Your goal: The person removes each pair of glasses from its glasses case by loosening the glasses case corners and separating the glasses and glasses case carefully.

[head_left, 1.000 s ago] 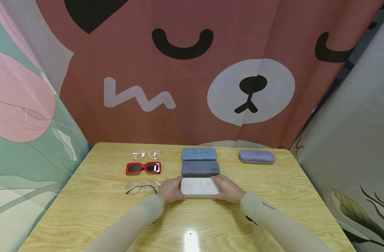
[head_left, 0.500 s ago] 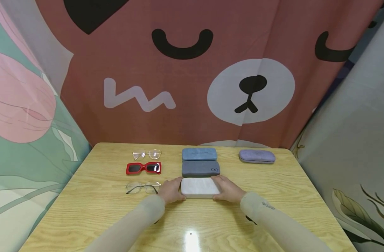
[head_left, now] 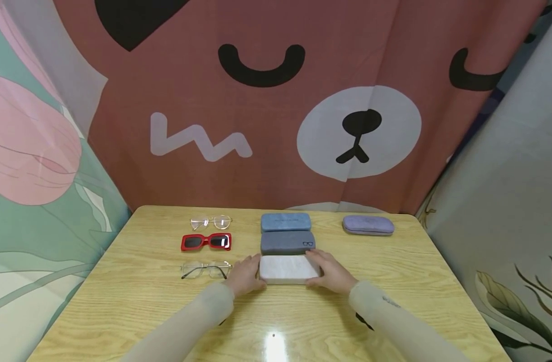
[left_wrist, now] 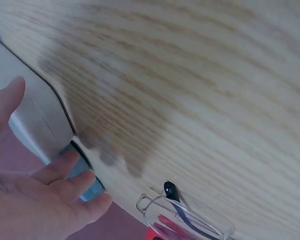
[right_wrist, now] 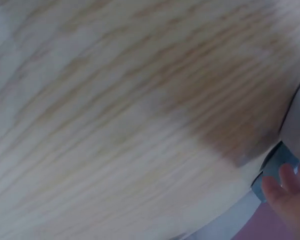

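A white glasses case (head_left: 288, 268) lies closed on the table between my two hands. At its left end is my left hand (head_left: 245, 275), thumb and fingers spread; the left wrist view shows the case (left_wrist: 42, 112) beyond the thumb. My right hand (head_left: 333, 272) is at the other end, fingers extended, with the case's right edge showing beside it. Directly behind the white case sit a grey glasses case (head_left: 285, 243) with a small spectacles mark and a blue glasses case (head_left: 285, 221). Whether the fingertips touch the white case is hard to tell.
Left of the cases, three pairs make a column: gold-rimmed glasses (head_left: 211, 221), red-framed sunglasses (head_left: 206, 242) and thin-rimmed glasses (head_left: 205, 270) close to my left hand. A purple glasses case (head_left: 368, 225) lies at the table's back right. Printed curtains (head_left: 266, 176) hang behind the table.
My right hand has shifted slightly right, uncovering more of the white case's right end. My left hand has barely moved, and the cases and glasses keep their places.
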Available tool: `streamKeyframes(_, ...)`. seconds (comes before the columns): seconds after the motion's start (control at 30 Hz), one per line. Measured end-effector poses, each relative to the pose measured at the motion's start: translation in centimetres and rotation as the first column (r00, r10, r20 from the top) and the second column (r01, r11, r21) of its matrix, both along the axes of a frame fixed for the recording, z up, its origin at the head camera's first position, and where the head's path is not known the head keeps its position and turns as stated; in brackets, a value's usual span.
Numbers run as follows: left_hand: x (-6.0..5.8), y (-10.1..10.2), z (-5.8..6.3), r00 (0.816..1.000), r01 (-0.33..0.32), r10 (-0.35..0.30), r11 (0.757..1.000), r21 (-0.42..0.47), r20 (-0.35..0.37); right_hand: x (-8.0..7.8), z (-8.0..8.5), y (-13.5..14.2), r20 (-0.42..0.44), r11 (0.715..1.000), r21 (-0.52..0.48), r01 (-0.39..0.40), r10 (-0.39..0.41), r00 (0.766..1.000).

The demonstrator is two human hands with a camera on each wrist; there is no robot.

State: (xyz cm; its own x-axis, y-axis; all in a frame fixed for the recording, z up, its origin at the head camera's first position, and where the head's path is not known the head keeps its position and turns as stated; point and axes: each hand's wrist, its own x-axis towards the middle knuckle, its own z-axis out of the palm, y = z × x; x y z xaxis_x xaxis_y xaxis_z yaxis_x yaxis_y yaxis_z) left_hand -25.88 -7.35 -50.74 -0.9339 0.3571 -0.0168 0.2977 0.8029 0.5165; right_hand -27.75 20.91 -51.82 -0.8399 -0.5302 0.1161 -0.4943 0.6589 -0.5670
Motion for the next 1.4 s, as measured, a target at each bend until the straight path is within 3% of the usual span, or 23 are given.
streamKeyframes(0.13,0.3,-0.1,0.2,1.000,-0.017,0.017,1.000,0.008,0.011,-0.1,0.4,1.1,-0.066,1.000,-0.009,-0.020,0.019,0.998)
streamKeyframes(0.33,0.1,0.6,1.4,1.000,-0.027,0.027,0.999,0.027,0.011,-0.5,1.0,3.0,-0.084,1.000,0.003,-0.002,0.002,0.996)
streamKeyframes(0.63,-1.0,3.7,2.5,0.996,0.016,-0.012,0.999,0.037,-0.094,-1.2,2.2,5.9,-0.075,0.996,0.047,0.078,-0.074,0.994)
streamKeyframes(0.83,-2.1,5.9,2.4,0.991,0.048,-0.044,0.998,0.032,-0.129,-1.7,2.9,7.6,-0.130,0.993,0.054,0.101,-0.093,0.987)
streamKeyframes(1.27,-3.8,10.5,2.9,0.997,0.062,-0.062,0.998,0.006,-0.037,-2.9,2.6,11.2,-0.107,0.977,0.103,0.185,-0.174,0.979)
streamKeyframes(1.4,-4.1,12.3,2.8,0.997,0.062,-0.061,0.998,0.012,-0.043,-2.9,2.6,12.1,-0.096,0.972,0.105,0.210,-0.201,0.975)
